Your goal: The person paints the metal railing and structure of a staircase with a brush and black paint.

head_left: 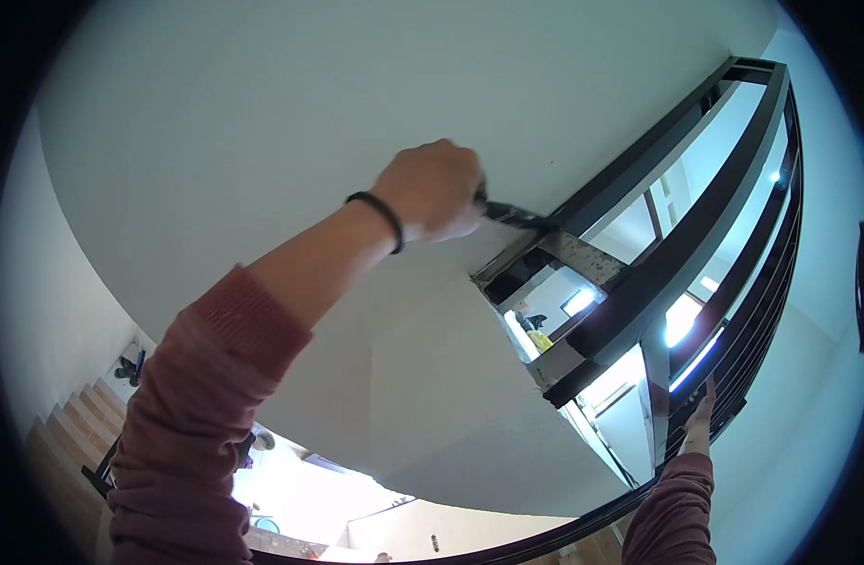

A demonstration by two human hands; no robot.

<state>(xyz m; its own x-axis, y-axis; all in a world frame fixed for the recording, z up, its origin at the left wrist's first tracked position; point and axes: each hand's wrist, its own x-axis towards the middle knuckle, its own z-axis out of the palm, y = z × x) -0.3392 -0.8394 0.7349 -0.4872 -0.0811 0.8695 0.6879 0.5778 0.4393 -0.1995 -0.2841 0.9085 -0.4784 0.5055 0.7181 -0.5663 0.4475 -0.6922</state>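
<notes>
My left hand [434,191] is closed around a dark paintbrush [519,217]. The brush's tip touches or nearly touches the corner of a dark metal frame [672,282] where it meets the pale wall. Around that corner, a crosspiece [587,256] shows bare, blotchy grey patches beside black-coated parts. At lower right, my right hand [700,419] grips the dark slatted railing [733,372], its fingers partly hidden among the bars. A black band circles my left wrist.
A large pale wall [263,141] fills the left and upper view. Wooden stairs [84,419] run down at lower left. A dark curved rail [536,539] crosses the bottom, with a bright lower area beyond it. Windows and lights show through the frame's openings.
</notes>
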